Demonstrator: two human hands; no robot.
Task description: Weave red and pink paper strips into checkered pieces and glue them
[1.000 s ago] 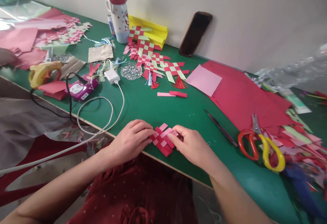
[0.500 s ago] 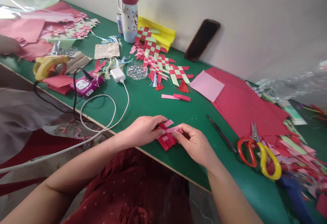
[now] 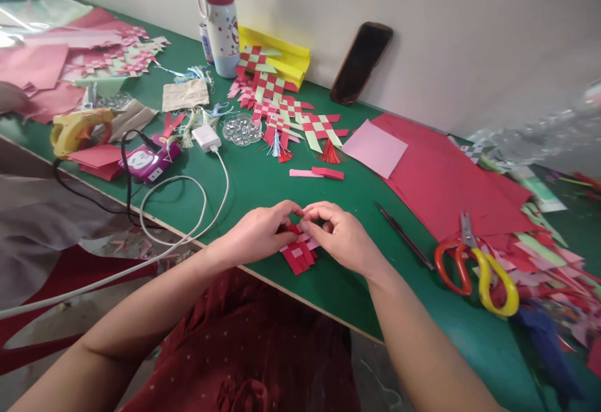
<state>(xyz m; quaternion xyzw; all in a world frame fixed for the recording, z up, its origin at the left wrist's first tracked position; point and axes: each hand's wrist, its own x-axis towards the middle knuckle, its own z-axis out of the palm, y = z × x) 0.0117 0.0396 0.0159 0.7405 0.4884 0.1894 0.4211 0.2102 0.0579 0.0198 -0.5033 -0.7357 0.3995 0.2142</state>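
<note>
Woven piece: small checked weave of red and pink paper strips, the woven paper piece (image 3: 297,260), in the lower centre of the frame; red strip ends fanned toward the lower side, pale pink squares between. Its upper end was covered by fingers, so the weave there could not be read.
Left hand: the left hand (image 3: 260,231) came in from the lower left, back of the hand up, thumb laid on the upper left of the piece, index finger arched above it. Grip narrow, on the paper; the other fingertips were hidden.
Right hand: the right hand (image 3: 346,238) came in from the lower right, wrist bent inward, thumb and index finger pinched together on the piece's upper end. Fingertips of both hands met, or nearly so; contact could not be told.
Front edge: the table edge (image 3: 305,302) ran slantwise just below the piece, a dark red dotted garment (image 3: 253,343) beyond it.
Room above: bare green tabletop (image 3: 263,190) between the hands and two paper strips (image 3: 328,174), pink and red, in the centre.
Room right: a bare band, then a dark pen (image 3: 404,236), then scissors (image 3: 469,236) with red and yellow handles near the right side.
Room left: a white cable (image 3: 228,177) looped over the edge, well apart from the fingers.
Upper right of centre: pink square sheet (image 3: 375,148) overlapping red paper sheets (image 3: 451,177).
</note>
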